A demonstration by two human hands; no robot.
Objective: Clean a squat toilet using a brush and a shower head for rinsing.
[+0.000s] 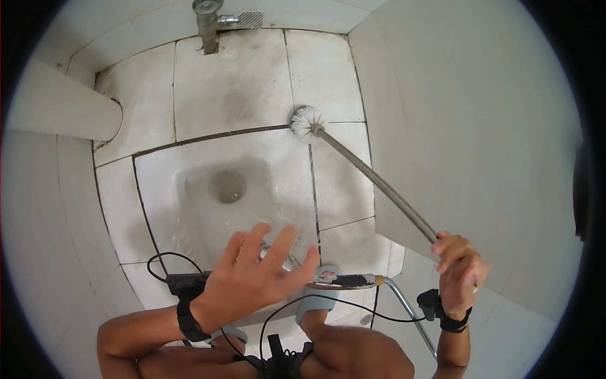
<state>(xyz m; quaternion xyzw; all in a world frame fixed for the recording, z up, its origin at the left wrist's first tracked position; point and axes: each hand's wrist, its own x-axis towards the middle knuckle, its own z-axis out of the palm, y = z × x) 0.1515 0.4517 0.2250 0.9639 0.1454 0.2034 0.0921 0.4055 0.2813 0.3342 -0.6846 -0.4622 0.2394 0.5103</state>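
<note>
My right hand is wrapped round the metal handle of a toilet brush. The white bristle head rests on the floor tiles beside the squat toilet's far right corner. Over the near part of the white squat toilet hovers my left hand, its fingers spread and bent a little. A worn chrome hand shower passes behind the thumb of that hand; whether the palm bears it is hidden. A glinting strip, perhaps water, shows between the fingers.
A metal hose runs from the hand shower to the lower right. Black cables hang between my wrist straps. A thick white pipe stands at the left, a metal valve at the far wall. A pale wall rises on the right.
</note>
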